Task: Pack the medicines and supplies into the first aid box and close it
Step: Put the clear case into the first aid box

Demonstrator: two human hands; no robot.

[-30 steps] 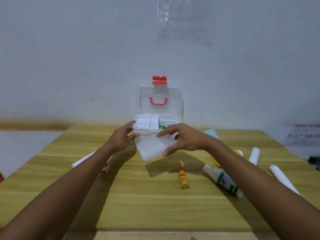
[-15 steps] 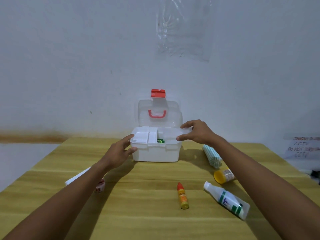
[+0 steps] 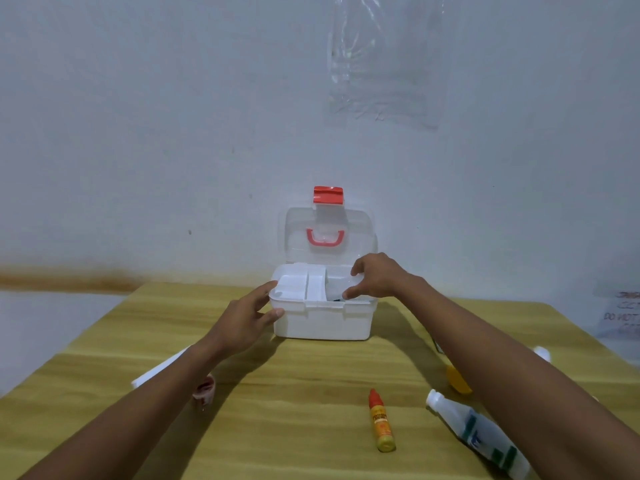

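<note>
The white first aid box [image 3: 322,320] stands open at the table's far side, its clear lid [image 3: 327,223] with a red latch and red handle upright against the wall. A white divided tray [image 3: 299,287] sits in the box's top. My left hand [image 3: 247,317] clasps the box's left front corner, thumb on the front wall. My right hand [image 3: 379,277] pinches the tray's right edge over the box. On the table lie a small orange dropper bottle [image 3: 381,422] and a white bottle with a green label [image 3: 485,438], both on their sides.
Wooden table [image 3: 311,382] against a white wall. A small red-and-white roll [image 3: 205,391] and a white flat packet [image 3: 157,372] lie by my left forearm. A yellow-capped item [image 3: 457,379] and a white tube [image 3: 543,353] show beside my right arm. A paper notice [image 3: 620,317] hangs far right.
The tray, held in front of the box a second ago, now sits in the box's top. My right hand has shifted inward along the tray; my left hand has come onto the box's corner.
</note>
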